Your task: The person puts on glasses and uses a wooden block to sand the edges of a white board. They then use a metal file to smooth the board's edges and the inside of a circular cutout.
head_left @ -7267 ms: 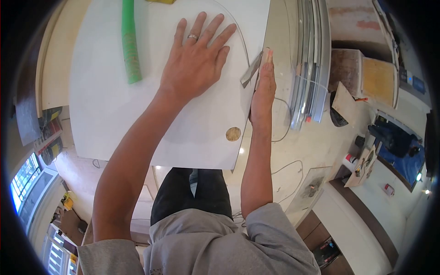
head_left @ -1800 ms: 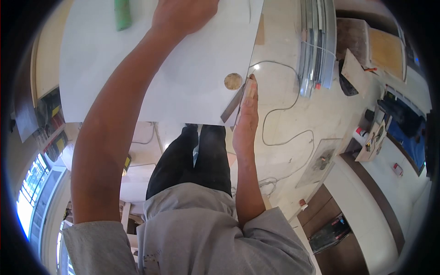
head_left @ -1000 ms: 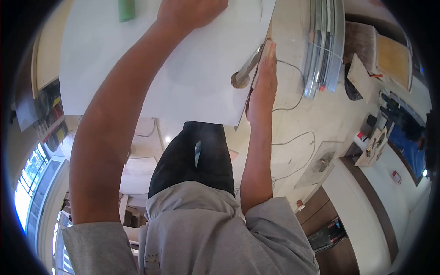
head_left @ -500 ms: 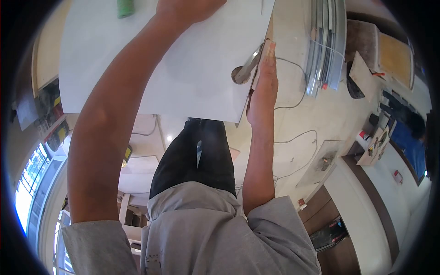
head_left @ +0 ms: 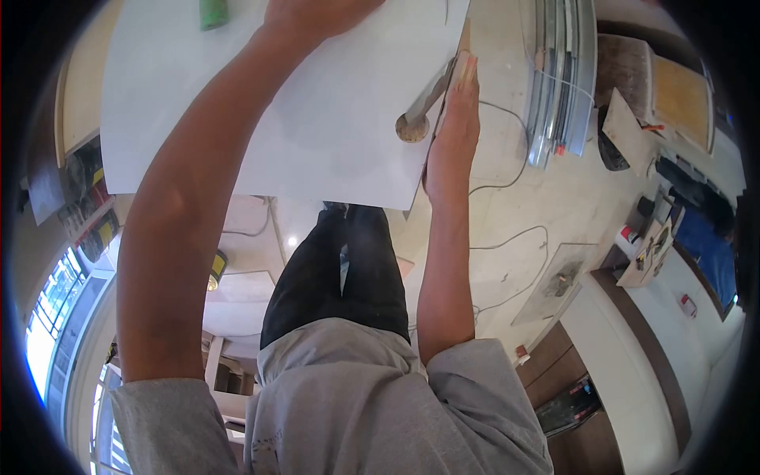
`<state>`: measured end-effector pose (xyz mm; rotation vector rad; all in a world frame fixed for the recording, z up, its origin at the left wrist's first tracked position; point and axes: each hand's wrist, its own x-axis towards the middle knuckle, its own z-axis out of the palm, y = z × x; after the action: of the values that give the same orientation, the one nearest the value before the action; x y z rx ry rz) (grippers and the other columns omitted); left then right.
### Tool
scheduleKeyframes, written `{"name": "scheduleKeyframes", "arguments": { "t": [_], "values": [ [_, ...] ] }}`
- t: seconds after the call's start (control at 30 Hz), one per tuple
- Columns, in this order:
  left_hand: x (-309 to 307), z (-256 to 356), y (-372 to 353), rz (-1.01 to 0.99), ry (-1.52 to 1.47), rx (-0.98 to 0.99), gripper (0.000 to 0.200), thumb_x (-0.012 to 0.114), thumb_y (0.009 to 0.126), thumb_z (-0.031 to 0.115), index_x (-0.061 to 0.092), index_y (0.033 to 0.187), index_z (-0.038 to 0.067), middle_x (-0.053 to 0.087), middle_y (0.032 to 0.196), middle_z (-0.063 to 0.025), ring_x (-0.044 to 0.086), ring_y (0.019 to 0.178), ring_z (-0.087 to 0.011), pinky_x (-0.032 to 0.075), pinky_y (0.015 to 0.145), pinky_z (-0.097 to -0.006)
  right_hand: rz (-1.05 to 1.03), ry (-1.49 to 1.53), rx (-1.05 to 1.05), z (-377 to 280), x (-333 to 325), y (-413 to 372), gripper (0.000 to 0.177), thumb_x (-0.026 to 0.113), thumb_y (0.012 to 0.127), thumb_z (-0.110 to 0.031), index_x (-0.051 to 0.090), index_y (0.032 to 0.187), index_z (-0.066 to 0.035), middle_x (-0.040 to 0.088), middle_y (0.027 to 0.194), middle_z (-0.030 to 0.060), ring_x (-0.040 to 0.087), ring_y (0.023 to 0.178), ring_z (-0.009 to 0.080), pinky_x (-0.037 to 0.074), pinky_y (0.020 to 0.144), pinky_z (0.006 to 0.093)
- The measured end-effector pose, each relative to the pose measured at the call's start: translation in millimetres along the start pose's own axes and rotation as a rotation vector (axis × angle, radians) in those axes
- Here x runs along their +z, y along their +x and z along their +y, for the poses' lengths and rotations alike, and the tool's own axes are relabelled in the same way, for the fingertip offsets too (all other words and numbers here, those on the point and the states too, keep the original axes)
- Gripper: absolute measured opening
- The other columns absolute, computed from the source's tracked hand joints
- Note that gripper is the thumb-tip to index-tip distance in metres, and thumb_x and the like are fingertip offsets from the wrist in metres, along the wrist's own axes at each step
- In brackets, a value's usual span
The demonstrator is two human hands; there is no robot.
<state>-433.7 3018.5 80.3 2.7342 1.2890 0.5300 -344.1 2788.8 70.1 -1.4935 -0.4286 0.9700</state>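
A white board [head_left: 317, 142] spans the upper part of the view, with a round hole [head_left: 412, 127] near its right edge. A narrow grey strip [head_left: 431, 96] runs from the hole to that edge. My right hand [head_left: 455, 131] lies along the edge with its fingers stretched out, the palm side turned to the board. Over the board's top, my left hand [head_left: 324, 14] is bent at the wrist, its fingers cut off by the frame. A green cylinder [head_left: 213, 13] stands on the board, left of this hand.
Right of the board lies a bundle of long metal and plastic-wrapped strips [head_left: 554, 87]. A thin cable [head_left: 514, 233] winds over the floor. A loose flat panel [head_left: 554, 281] lies farther right, and a yellow-and-black thing [head_left: 218, 269] is on the floor at left.
My right hand has slid slightly up along the board's edge and turned, so the pale wooden piece beside its fingers is mostly hidden. The left hand and the board have shifted a little.
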Motion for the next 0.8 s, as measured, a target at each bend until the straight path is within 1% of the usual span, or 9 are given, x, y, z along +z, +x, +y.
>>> {"name": "scheduleKeyframes", "arguments": {
  "t": [0.13,0.2,0.27,0.33,0.43,0.5,0.57,0.67,0.8],
  "values": [
    [-17,-1,-16,-0.16,-0.149,0.066,0.053,0.058,0.113,0.026,0.055,0.166,0.019,0.043,0.178,-0.0141,0.033,0.168,-0.0395,0.013,0.14,-0.0625,-0.055,0.042,0.016,-8,2,11,0.073,0.04,0.123,-0.045,0.023,0.179,-0.002,0.035,0.179,0.015,0.037,0.163,0.0242,0.032,0.133,0.0398],
    [-14,4,-64,-0.12,-0.206,0.211,0.07,0.08,0.101,0.032,0.056,0.166,0.022,0.042,0.18,-0.0109,0.027,0.17,-0.0399,0.01,0.14,-0.0668,-0.057,0.052,0.018,-9,2,14,0.072,0.041,0.123,-0.045,0.023,0.179,-0.002,0.034,0.18,0.0144,0.036,0.164,0.0239,0.031,0.134,0.0397],
    [-42,30,-107,-0.127,-0.385,0.186,0.04,0.069,0.108,0.024,0.077,0.147,0.03,0.056,0.172,-0.0032,0.038,0.166,-0.0357,0.019,0.138,-0.0602,-0.051,0.022,0.013,-3,-1,15,0.072,0.04,0.123,-0.044,0.023,0.179,-0.002,0.034,0.18,0.0141,0.038,0.163,0.0243,0.032,0.133,0.0398],
    [-57,60,-143,-0.095,-0.459,-0.002,0.034,0.079,0.099,0.014,0.087,0.13,0.027,0.06,0.167,-0.0068,0.039,0.165,-0.0413,0.019,0.137,-0.0615,-0.056,-0.015,0.004,-2,-5,13,0.072,0.04,0.123,-0.044,0.023,0.179,-0.002,0.034,0.18,0.0139,0.039,0.162,0.0247,0.033,0.133,0.0401],
    [-58,81,-157,-0.088,-0.497,-0.126,0.035,0.077,0.101,0.014,0.086,0.134,0.023,0.057,0.17,-0.0074,0.033,0.168,-0.0418,0.016,0.138,-0.0616,-0.089,0.016,0.027,-6,-4,11,0.071,0.039,0.123,-0.044,0.022,0.179,-0.003,0.035,0.18,0.0137,0.04,0.161,0.0255,0.035,0.132,0.0406],
    [-61,88,-161,-0.088,-0.526,-0.188,0.034,0.077,0.102,0.013,0.086,0.133,0.022,0.056,0.171,-0.0079,0.031,0.169,-0.0419,0.014,0.138,-0.0617,-0.118,0.138,0.12,-13,0,8,0.071,0.038,0.123,-0.044,0.022,0.179,-0.003,0.034,0.179,0.0137,0.04,0.161,0.026,0.036,0.131,0.0408],
    [-62,91,-162,-0.085,-0.56,-0.228,0.032,0.077,0.101,0.012,0.087,0.131,0.02,0.056,0.171,-0.0091,0.029,0.17,-0.0431,0.013,0.138,-0.0618,-0.108,0.079,0.047,-7,-2,10,0.071,0.036,0.123,-0.045,0.022,0.179,-0.004,0.033,0.18,0.014,0.039,0.162,0.0263,0.037,0.131,0.0407],
    [-62,92,-155,-0.023,-0.581,-0.25,0.021,0.079,0.096,0.012,0.088,0.115,0.014,0.061,0.16,-0.0124,0.035,0.163,-0.0496,0.018,0.135,-0.0663,-0.085,0.029,0.017,-7,-1,10,0.071,0.035,0.124,-0.046,0.022,0.18,-0.005,0.031,0.181,0.0144,0.038,0.163,0.0266,0.037,0.131,0.0408],
    [-56,108,-143,0.061,-0.556,-0.403,0.007,0.084,0.091,0.016,0.087,0.096,0.012,0.063,0.149,-0.0115,0.037,0.16,-0.0481,0.02,0.135,-0.0657,-0.088,-0.092,-0.037,-9,-2,7,0.072,0.033,0.124,-0.048,0.021,0.18,-0.005,0.029,0.182,0.015,0.035,0.165,0.0275,0.035,0.133,0.0414]
  ]
}}
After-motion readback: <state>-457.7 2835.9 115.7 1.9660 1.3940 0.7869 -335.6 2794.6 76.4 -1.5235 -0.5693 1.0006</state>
